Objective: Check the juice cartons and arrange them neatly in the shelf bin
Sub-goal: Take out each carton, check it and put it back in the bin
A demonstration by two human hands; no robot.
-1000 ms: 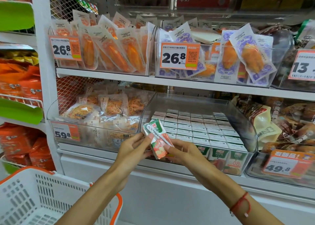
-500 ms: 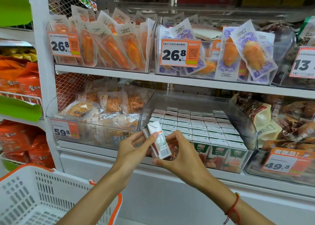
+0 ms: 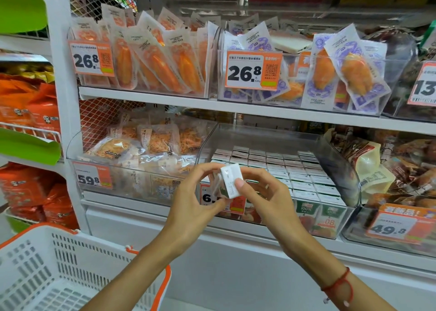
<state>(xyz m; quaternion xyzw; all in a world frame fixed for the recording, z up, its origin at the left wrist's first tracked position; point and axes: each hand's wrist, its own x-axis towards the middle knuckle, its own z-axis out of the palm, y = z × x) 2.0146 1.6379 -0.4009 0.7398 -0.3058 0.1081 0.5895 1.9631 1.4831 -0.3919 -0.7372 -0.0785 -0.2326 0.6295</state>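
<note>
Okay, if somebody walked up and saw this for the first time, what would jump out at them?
Two hands at centre, the left hand and right hand, gripping one small juice carton in front of the clear shelf bin packed with neat carton rows. Above it hangs the big orange 26.8 price tag; a white basket sits lower left.

The juice carton [image 3: 230, 181] is coated paperboard with a smooth white face showing a slight sheen. The stocked cartons [image 3: 278, 166] share the same finish; their front panels are glossy printed. The shelf bin [image 3: 339, 169] is clear, hard plastic, smooth and reflective. The shelf [image 3: 259, 109] is white painted metal with a smooth, semi-matt finish. The snack pouches [image 3: 155, 60] are translucent plastic film, glossy and wrinkled. The price tag [image 3: 253, 70] is printed paper in a clear glossy sleeve. The basket [image 3: 59, 263] is matt white perforated plastic with an orange rim. The wrist cord [image 3: 339, 284] is red woven thread.
</note>
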